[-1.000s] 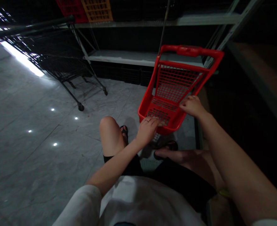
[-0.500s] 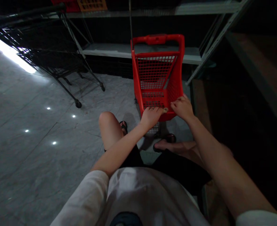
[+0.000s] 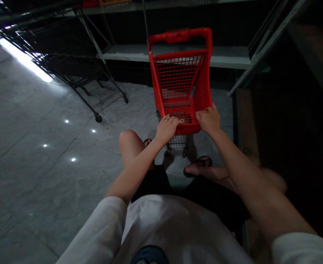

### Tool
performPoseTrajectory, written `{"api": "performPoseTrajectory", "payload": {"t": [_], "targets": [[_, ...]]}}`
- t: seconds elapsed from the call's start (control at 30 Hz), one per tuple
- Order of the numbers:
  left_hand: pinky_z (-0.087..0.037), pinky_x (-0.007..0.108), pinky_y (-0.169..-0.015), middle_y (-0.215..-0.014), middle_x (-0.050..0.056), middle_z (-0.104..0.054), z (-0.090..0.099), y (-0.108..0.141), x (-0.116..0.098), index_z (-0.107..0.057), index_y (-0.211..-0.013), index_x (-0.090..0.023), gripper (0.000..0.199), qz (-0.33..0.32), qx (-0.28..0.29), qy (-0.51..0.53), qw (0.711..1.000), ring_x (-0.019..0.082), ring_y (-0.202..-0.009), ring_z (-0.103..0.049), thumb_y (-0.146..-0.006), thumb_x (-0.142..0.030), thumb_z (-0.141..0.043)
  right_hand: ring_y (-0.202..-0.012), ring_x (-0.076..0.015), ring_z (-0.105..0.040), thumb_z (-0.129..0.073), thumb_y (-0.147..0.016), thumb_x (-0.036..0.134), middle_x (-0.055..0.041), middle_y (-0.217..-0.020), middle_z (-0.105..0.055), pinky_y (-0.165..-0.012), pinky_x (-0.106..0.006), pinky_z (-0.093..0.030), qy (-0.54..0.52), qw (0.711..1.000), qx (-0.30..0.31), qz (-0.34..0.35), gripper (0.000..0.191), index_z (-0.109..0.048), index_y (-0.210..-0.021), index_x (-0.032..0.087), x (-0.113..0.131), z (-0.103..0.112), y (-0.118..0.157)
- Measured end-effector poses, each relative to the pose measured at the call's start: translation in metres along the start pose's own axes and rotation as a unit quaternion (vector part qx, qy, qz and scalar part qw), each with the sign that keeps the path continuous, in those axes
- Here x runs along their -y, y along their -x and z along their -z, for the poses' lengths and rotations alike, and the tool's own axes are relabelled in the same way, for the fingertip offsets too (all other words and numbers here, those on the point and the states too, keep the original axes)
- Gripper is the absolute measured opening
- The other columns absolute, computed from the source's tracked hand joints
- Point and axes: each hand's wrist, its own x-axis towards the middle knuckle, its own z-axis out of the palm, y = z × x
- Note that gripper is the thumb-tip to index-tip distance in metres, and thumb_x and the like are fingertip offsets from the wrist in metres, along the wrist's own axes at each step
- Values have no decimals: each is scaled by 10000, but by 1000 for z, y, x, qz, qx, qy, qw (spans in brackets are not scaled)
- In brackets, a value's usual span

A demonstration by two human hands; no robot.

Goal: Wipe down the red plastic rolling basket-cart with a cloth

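Grey tiled floor (image 3: 40, 190): red cart (image 3: 179, 79) stands upright before the shelf (image 3: 230, 58), left hand (image 3: 167, 129) and right hand (image 3: 209, 119) both curled over its near rim, grip made, remaining work not discernible.

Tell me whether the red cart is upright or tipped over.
Upright: the red cart has its handle on top and wheels underneath.

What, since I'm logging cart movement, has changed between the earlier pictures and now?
The red cart swung round, its handle shifting toward the picture's left. The right hand moved along the rim from the right side to the near right corner. The left hand stayed at the near rim; dark cart and shelf stayed put.
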Motion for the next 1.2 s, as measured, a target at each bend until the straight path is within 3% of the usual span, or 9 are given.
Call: {"api": "performPoseTrajectory", "payload": {"t": [0.17,0.33,0.57,0.7,0.8,0.87,1.0,1.1,1.2], "targets": [[-501,461,-1207,-1096,137,-798,-4,-13,-1,-714,-1153,-124,265,20,-14,1,1000,272,-1147,-749,-1138,-221,-468,-933,-280,-697,-352,-1100,290,-168,-1005,-836,-1216,-546,-367,2,999,-17,-37,526,-849,-1013,142,22,-5,7],[-479,452,-1259,-1135,95,-804,10,5,-2,-708,-1211,-152,256,-39,13,9,999,227,-1111,-767,-1137,-208,-469,-881,-274,-653,-358,-1075,302,-140,-902,-811,-1013,-473,-431,-10,999,-41,15,493,-769,-825,196,11,-4,30],[-354,480,-1380,-1259,55,-792,44,16,46,-721,-1284,-219,301,-203,98,21,974,213,-1284,-697,-1024,-163,-580,-813,-271,-595,-357,-1053,328,-117,-759,-720,-930,-452,-402,-6,998,-63,11,474,-675,-712,238,-1,-6,67],[-350,501,-1377,-1214,65,-802,52,-3,62,-736,-1189,-205,231,-168,89,15,982,232,-1274,-689,-1049,-190,-553,-842,-282,-624,-332,-1068,329,-132,-788,-737,-961,-467,-410,-10,999,-43,-7,500,-702,-747,229,8,1,70],[-476,475,-1266,-1101,83,-813,52,-11,51,-740,-1153,-179,227,-140,89,10,986,245,-1149,-732,-1093,-243,-530,-863,-290,-659,-331,-1082,334,-139,-834,-774,-965,-474,-428,-11,1000,-18,-6,514,-731,-779,227,15,14,69],[-588,416,-1066,-1014,95,-813,53,-12,37,-752,-1125,-182,286,-156,114,21,981,251,-1053,-757,-1126,-315,-499,-858,-296,-681,-359,-1079,343,-138,-854,-800,-951,-478,-444,-8,1000,7,-5,505,-744,-773,232,18,23,71],[-559,320,-742,-873,80,-796,62,-17,10,-767,-1092,-203,419,-188,206,54,959,234,-827,-767,-1159,-438,-426,-832,-311,-726,-384,-1072,367,-123,-883,-834,-916,-493,-488,7,998,69,0,511,-769,-752,261,12,36,82],[-538,294,-717,-936,36,-802,69,-34,3,-739,-1167,-251,404,-178,247,111,946,211,-831,-767,-1169,-474,-402,-778,-318,-737,-410,-1071,506,-96,-809,-814,-828,-491,-521,-17,990,138,-20,511,-798,-794,323,2,41,88],[-581,305,-843,-1176,49,-785,63,-62,2,-688,-1266,-242,391,-135,197,165,957,217,-1033,-770,-1178,-469,-381,-878,-345,-771,-479,-1046,642,-83,-953,-835,-831,-503,-566,-166,973,146,-61,464,-805,-1228,367,1,39,75]]}}
